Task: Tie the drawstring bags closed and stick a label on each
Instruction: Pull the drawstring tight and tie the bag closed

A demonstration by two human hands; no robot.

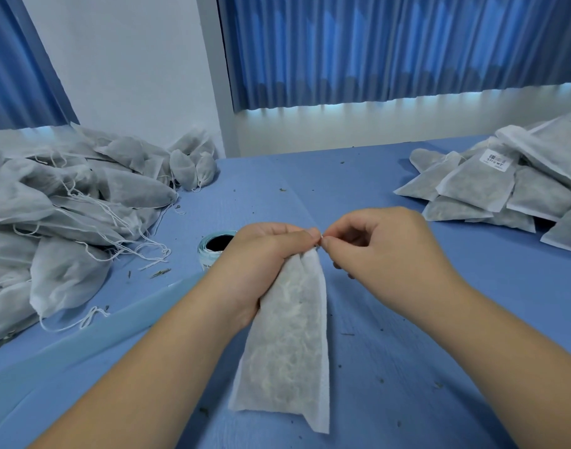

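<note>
A white non-woven drawstring bag filled with dried herbs hangs in front of me above the blue table. My left hand grips its gathered neck. My right hand pinches the drawstring end right at the bag's mouth, thumb and forefinger meeting the left hand's fingertips. The string itself is almost hidden between the fingers. A roll of labels stands on the table just left of my left hand, partly hidden behind it.
A heap of bags with loose strings covers the left of the table. A stack of flat bags, one showing a label, lies at the right. A pale blue strip runs diagonally at the lower left. Herb crumbs are scattered about.
</note>
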